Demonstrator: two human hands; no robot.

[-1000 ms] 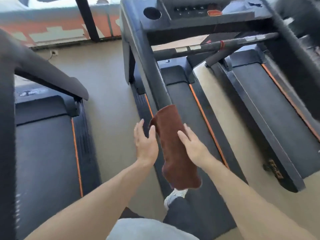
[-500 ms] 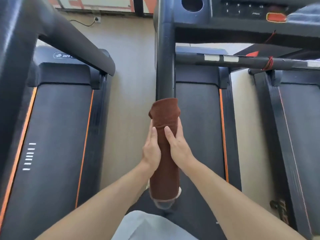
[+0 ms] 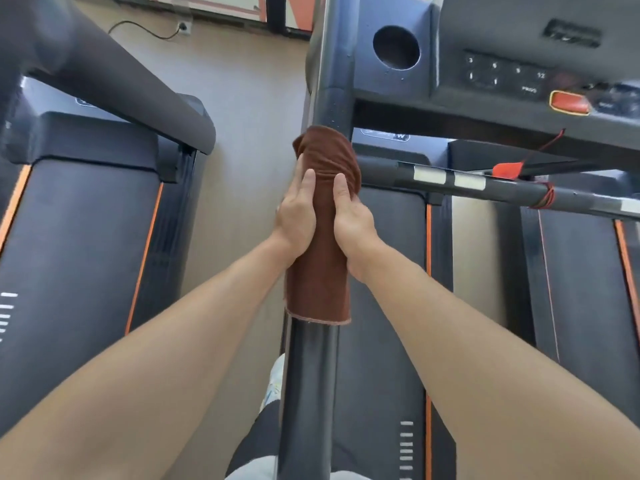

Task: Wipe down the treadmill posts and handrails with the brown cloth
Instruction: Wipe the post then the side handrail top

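Brown cloth [image 3: 320, 271] wrapping one handrail [image 3: 308, 393], two hands gripping it

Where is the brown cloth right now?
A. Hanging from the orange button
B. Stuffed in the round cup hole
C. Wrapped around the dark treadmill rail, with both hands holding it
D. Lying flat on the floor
C: the soft brown cloth is wrapped around the dark metal treadmill rail, gripped by the left hand and the right hand.
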